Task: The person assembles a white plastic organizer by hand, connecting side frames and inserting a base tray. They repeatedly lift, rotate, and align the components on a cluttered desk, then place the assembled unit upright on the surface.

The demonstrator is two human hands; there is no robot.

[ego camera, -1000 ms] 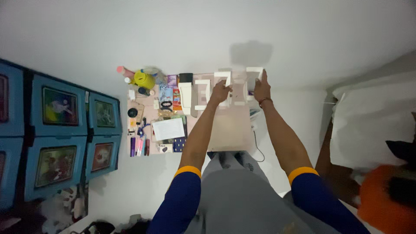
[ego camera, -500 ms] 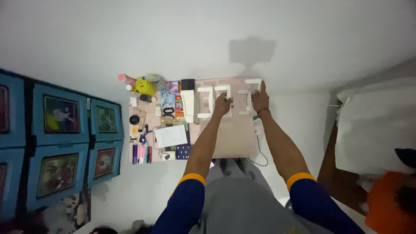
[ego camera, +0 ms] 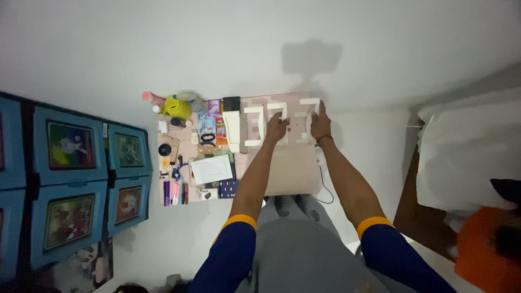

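Right, we're mid-handling on the white frame pieces, a set of flat bracket-like white parts lying on the far half of the pink desk, up against the white wall. Our left hand rests on the middle piece, fingers curled down over it; whether it actually pinches the part we cannot tell at this size. Our right hand lies against the rightmost piece at the desk's far right corner, fingers extended along it, contact clear but grasp likewise unclear. Judging by the pose, we're at the positioning or aligning stage, both hands steadying parts flat on the surface; the next move likely calls for holding one piece still while shifting the neighbour, with small, even pressure so nothing slides off the right edge. Just left of the parts sits a white box, then clutter: a yellow round container, a white notepad, pens. A thin cable hangs off the desk's right side. Blue framed pictures fill the far left.
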